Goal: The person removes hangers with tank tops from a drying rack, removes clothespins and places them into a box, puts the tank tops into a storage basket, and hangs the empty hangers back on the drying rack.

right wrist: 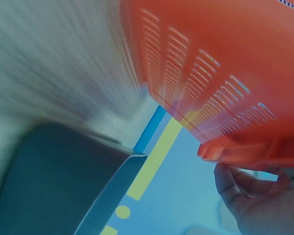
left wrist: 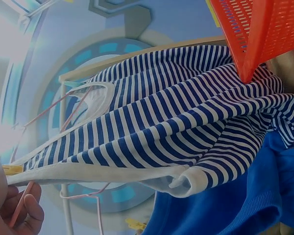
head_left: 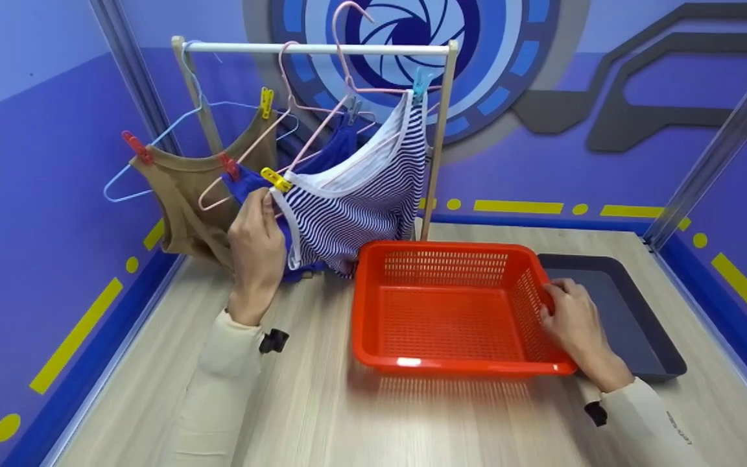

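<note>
A navy-and-white striped tank top (head_left: 360,214) hangs from a pink hanger (head_left: 318,139), clipped by a yellow clothespin (head_left: 275,179) at one strap and a light-blue clothespin (head_left: 421,85) at the other. Just under the yellow pin, my left hand (head_left: 257,243) pinches the strap and the hanger's end; the left wrist view shows the pink wire against the curled fingers (left wrist: 32,210). My right hand (head_left: 578,321) grips the right rim of a red plastic basket (head_left: 445,368). The basket stands in front of the rack, its left rear corner close to the tank top's hem.
The rack's white rod (head_left: 244,47) also carries a blue garment (head_left: 334,152) and a brown tank top (head_left: 185,188), both clipped on hangers. A dark grey tray (head_left: 633,318) lies on the wooden table (head_left: 308,402), right of the basket. Blue walls enclose the table.
</note>
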A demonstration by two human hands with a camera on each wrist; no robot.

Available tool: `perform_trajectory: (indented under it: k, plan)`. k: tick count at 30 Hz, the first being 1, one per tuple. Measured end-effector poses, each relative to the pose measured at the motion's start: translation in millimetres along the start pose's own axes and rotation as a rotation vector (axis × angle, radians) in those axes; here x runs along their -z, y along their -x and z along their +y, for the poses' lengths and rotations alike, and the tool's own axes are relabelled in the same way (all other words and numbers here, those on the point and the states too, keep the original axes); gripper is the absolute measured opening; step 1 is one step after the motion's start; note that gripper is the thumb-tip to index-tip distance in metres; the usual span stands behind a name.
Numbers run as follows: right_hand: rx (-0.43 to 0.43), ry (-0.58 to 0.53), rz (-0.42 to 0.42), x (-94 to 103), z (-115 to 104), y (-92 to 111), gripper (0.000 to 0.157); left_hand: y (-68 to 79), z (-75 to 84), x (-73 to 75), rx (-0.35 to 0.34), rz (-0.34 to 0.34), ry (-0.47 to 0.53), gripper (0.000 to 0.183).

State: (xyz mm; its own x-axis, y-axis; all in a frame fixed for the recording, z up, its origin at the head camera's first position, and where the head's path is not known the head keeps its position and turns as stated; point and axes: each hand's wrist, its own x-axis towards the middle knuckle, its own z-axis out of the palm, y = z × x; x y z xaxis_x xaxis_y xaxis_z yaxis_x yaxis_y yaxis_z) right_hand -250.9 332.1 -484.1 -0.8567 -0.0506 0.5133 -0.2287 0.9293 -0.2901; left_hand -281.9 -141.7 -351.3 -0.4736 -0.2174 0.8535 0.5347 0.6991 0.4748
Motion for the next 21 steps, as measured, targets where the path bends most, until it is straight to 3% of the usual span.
perform_trajectory:
  k: [10,21]
  plan:
    - [-0.002,-0.010,0.003,1.8,0,0,0.034,15.7,4.9,21.6,-0.017,0.068,-0.002,0.017]
    - [-0.018,-0.023,-0.017,1.4,0,0,0.035,27.3,14.8,31.2,-0.054,0.097,0.003,0.011]
